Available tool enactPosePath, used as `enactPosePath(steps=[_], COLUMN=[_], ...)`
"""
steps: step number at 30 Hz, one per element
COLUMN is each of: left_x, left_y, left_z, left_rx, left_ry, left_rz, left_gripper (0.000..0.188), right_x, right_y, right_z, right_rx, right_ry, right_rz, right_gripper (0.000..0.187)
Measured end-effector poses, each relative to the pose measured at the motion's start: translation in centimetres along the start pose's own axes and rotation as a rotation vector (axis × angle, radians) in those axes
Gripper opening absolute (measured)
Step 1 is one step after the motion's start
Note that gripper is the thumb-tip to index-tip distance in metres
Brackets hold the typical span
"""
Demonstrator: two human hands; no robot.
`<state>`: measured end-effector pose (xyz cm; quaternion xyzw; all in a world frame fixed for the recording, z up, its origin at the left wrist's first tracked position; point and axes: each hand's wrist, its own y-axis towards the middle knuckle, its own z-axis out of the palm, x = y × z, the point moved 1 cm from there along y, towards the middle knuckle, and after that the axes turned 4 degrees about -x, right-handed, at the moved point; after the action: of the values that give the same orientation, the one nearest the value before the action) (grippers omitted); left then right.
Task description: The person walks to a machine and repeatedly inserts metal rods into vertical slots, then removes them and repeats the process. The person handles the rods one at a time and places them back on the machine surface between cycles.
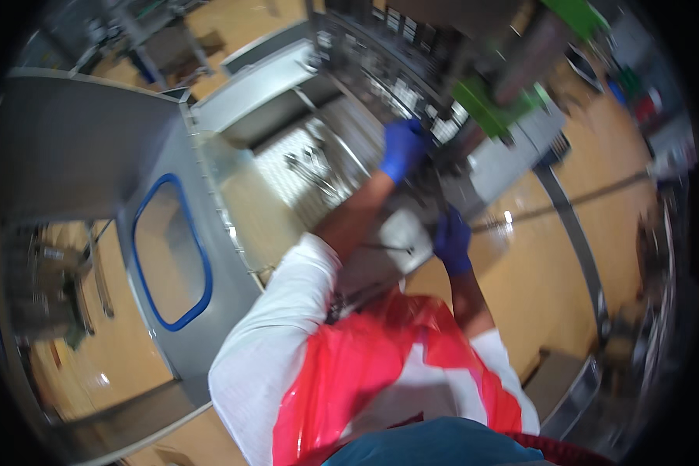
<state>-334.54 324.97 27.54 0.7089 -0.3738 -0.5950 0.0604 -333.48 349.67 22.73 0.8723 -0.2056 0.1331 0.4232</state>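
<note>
My left hand [402, 147], in a blue glove, reaches into the dark metal machine [412, 97] and touches its near side. Blur hides its fingers. Lower and to the right, my right hand [452, 241], also blue-gloved, is closed at the machine's near corner. What it grips, if anything, cannot be made out. Between the hands lies a dark grey part of the machine, smeared by motion. A pale rounded plate [405, 237] sits just left of my right hand. Several shiny metal pieces [314, 167] lie in a steel basin [268, 167] left of my left hand.
Green brackets [481, 109] jut from the machine beyond my hands. On the left stands a tall grey metal panel [175, 155] with a blue-rimmed opening [208, 264]. A grey strip [571, 225] crosses the tan floor [520, 264] at right. Grey equipment [575, 388] stands at the lower right.
</note>
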Motion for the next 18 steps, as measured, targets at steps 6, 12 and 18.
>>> enactPosePath(steps=[6,12,18], left_x=[-1.3,-2.5,-2.5], left_y=[0.4,0.6,-1.0], left_z=[-1.7,-1.7,-1.2], left_rx=[0.047,0.057,-0.024], left_ry=[0.003,0.045,0.015], left_rz=[-0.048,-0.059,-0.080], left_gripper=[0.024,0.026,0.023], right_x=[0.4,-0.2,0.0], right_y=[0.1,-0.4,-0.2], right_z=[-0.1,-0.1,-0.1], right_rx=[0.057,0.032,0.055], right_ry=[0.100,0.059,0.080], right_rz=[0.167,0.170,0.188], right_gripper=[0.027,0.029,0.029])
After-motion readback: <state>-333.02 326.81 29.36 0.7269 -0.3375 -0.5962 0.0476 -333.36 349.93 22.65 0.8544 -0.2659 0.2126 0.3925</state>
